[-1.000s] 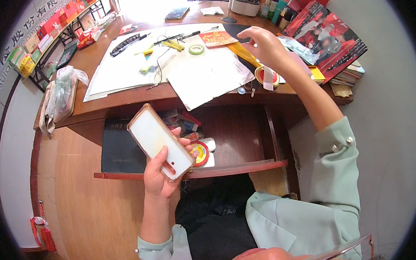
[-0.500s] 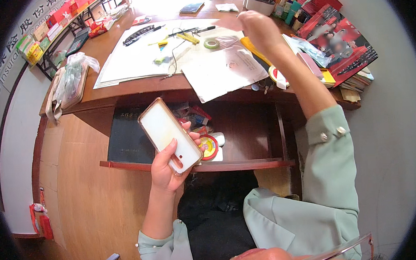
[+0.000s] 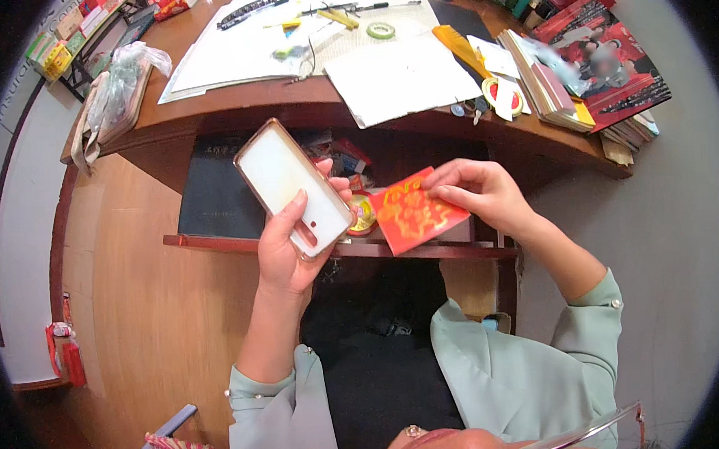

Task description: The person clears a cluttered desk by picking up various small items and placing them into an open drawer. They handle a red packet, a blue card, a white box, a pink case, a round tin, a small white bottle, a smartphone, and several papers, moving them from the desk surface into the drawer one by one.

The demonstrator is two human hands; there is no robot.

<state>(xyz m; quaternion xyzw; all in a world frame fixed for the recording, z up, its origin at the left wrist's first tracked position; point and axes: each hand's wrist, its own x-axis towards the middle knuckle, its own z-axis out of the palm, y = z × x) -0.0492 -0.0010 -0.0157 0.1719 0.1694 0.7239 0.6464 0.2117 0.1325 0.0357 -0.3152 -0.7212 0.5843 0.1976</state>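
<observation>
My left hand point(image 3: 283, 241) is closed around a phone case point(image 3: 296, 183) with a whitish back and a brown-gold rim. Skin shows through its cutout, and the case is tilted above the open drawer. To the right of it, my right hand point(image 3: 488, 193) pinches the upper right edge of a small red paper packet point(image 3: 414, 220) with gold patterning, between thumb and fingers. The packet is apart from the case. Behind them, the drawer holds a dark hardcover book point(image 3: 215, 191) and a round yellow item with a red rim point(image 3: 361, 214), partly covered by the packet.
On the desk point(image 3: 272, 99) lie white sheets point(image 3: 400, 76), a green tape roll point(image 3: 380, 31), pens and a yellow ruler-like strip point(image 3: 458, 49). Books and a red photo board point(image 3: 611, 61) stand at the right. A bag under clear plastic point(image 3: 125, 90) rests at the left edge.
My right hand has come back from the far right of the desk to above the drawer and now holds the red packet. My left hand still holds the phone case. The view has shifted.
</observation>
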